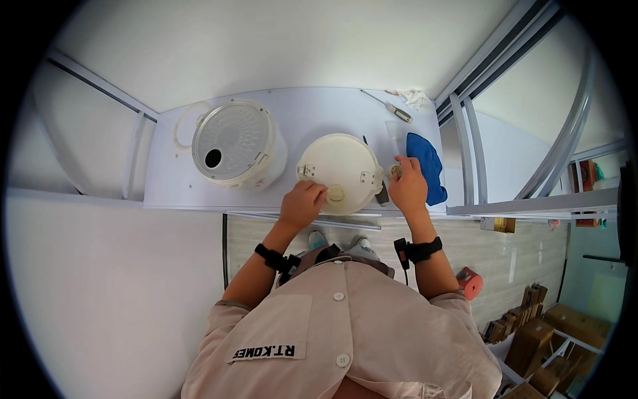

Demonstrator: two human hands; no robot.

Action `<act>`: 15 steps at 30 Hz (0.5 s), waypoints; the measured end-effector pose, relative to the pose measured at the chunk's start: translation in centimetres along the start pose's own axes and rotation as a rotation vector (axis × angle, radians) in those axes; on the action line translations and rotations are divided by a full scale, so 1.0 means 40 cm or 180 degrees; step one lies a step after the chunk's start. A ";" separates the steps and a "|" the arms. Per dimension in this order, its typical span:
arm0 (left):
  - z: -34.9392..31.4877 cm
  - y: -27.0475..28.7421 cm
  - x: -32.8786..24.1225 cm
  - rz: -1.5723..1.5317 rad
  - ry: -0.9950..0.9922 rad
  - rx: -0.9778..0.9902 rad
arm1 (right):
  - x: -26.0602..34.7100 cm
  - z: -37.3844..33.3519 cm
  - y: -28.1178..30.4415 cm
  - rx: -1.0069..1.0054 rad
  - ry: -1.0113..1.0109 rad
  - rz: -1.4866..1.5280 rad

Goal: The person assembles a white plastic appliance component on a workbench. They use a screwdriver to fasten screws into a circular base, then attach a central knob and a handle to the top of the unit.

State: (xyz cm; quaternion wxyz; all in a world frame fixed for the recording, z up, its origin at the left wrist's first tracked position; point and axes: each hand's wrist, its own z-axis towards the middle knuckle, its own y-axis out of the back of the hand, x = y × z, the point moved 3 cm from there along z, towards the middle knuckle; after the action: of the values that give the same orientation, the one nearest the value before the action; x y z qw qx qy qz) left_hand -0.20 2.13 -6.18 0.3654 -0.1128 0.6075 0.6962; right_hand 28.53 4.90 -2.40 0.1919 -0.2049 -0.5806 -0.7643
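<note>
A round, cream-coloured cooker lid (340, 171), smooth plastic with a domed back, is laid face down near the front edge of the white worktop (166, 186). Two small metal hinge brackets are seen on it, and a round knob at its near rim. The left hand (302, 205) is curled over that near rim beside the knob, fingers closed on the edge. The right hand (407, 186) is set at the lid's right side, thumb and fingers pinched on a small round pale part (396, 171); what kind of part it is cannot be told.

A risk is judged here: the small part could be dropped and rolled off the nearby table edge if the pinch is loosened, and the lid, so close to the front, could be tipped off by a push from the left hand.

Just right of the right hand a soft, crumpled blue cloth (427, 166) is spread. Left of the lid a white cooker body (238, 145) is stood, its ribbed metal base with a dark hole turned upward. Further back a screwdriver (397, 111) is laid beside a crumpled white rag (417, 98)
</note>
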 end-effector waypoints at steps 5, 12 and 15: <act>-0.007 0.008 -0.025 0.0115 -0.0014 -0.0367 | -0.080 0.008 -0.030 0.0484 0.0174 -0.0343; -0.013 0.036 -0.053 0.0301 -0.0040 -0.1168 | -0.092 0.020 -0.066 0.0769 0.0210 -0.0733; -0.029 0.027 -0.032 0.0239 0.0575 -0.1477 | -0.095 0.030 -0.070 0.1068 0.0135 -0.0853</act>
State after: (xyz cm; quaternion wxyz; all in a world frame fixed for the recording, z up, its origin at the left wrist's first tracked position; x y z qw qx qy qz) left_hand -0.34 0.59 -4.86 0.2479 -0.2327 0.4653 0.8172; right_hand 30.36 6.97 -6.39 0.1322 -0.0749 -0.7175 -0.6797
